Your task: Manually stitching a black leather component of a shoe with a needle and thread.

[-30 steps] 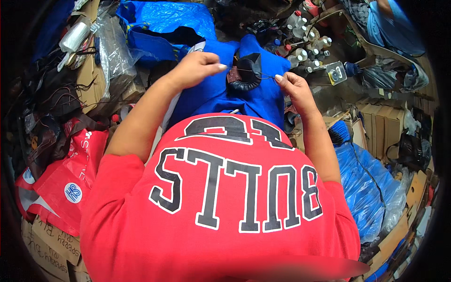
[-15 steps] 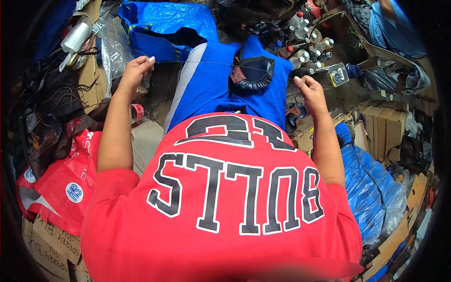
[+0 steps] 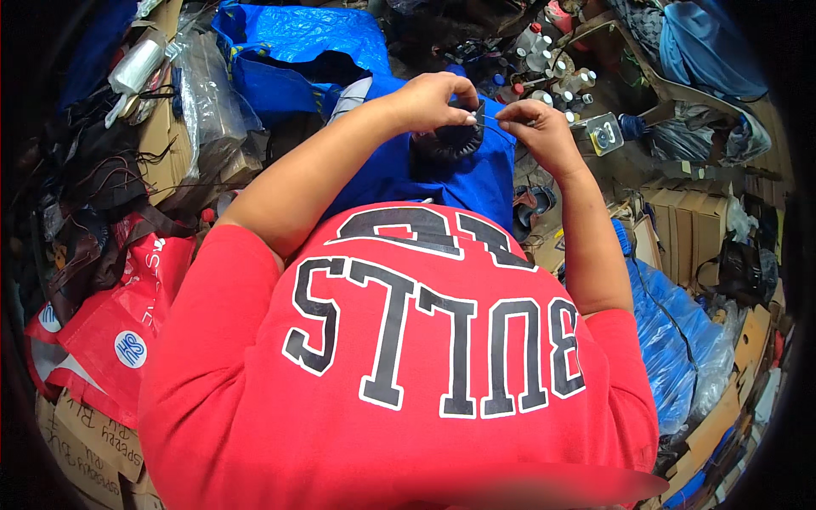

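A black shoe upper (image 3: 457, 146) with a gathered edge rests on my lap, over my blue trousers (image 3: 374, 174). My left hand (image 3: 442, 104) reaches across above it, thumb and forefinger pinched together, partly covering the upper. Just to its right my right hand (image 3: 537, 127) is closed in a pinch as well. A thin dark thread (image 3: 491, 117) spans the small gap between the two sets of fingertips. Whether a needle is on it is too small to tell.
Several bottles (image 3: 552, 68) stand ahead to the right, near a clear square container (image 3: 605, 133). A blue bag (image 3: 306, 42) lies open beyond my lap. Red bags (image 3: 127, 327) and cardboard (image 3: 89, 446) are on the left; blue plastic wrapping (image 3: 667, 340) is on the right.
My hands were wide apart with the thread stretched between them. My left hand has swung right over the shoe upper; my right hand has shifted slightly left and up. They are now close together.
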A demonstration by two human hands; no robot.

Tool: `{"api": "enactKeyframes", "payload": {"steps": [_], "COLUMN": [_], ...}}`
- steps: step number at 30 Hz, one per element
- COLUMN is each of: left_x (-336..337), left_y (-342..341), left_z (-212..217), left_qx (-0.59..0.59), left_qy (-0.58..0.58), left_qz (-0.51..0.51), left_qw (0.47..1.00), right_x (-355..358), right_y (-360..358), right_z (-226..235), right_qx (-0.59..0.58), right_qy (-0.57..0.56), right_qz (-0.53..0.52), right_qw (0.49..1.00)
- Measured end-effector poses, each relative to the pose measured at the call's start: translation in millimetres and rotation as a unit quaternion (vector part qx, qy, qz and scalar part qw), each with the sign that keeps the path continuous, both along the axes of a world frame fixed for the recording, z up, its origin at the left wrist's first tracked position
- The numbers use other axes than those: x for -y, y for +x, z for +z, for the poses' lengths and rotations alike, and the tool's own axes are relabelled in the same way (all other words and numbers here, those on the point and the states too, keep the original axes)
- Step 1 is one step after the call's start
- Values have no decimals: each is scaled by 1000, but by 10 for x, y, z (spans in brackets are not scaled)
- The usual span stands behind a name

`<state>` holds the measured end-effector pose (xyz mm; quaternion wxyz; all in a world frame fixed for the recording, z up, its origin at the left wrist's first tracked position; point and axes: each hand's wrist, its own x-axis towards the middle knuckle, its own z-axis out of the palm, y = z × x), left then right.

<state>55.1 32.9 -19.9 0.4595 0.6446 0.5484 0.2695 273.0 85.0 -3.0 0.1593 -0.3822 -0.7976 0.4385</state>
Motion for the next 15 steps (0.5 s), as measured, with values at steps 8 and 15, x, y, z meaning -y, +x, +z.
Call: {"api": "enactKeyframes", "payload": {"steps": [8, 15], "left_x": [-165, -150], "left_y": [-31, -39], "left_z": [-53, -154], "left_qx": [18, 136], "left_qy": [-120, -190], "left_qz": [-74, -61], "left_qw": [990, 970], "right_x": [-60, 42], "right_y": [8, 13], "right_z": [-15, -223], "right_qx": [11, -48], "right_qy": [6, -7], "right_qz": [44, 31], "right_qw": [999, 998]}}
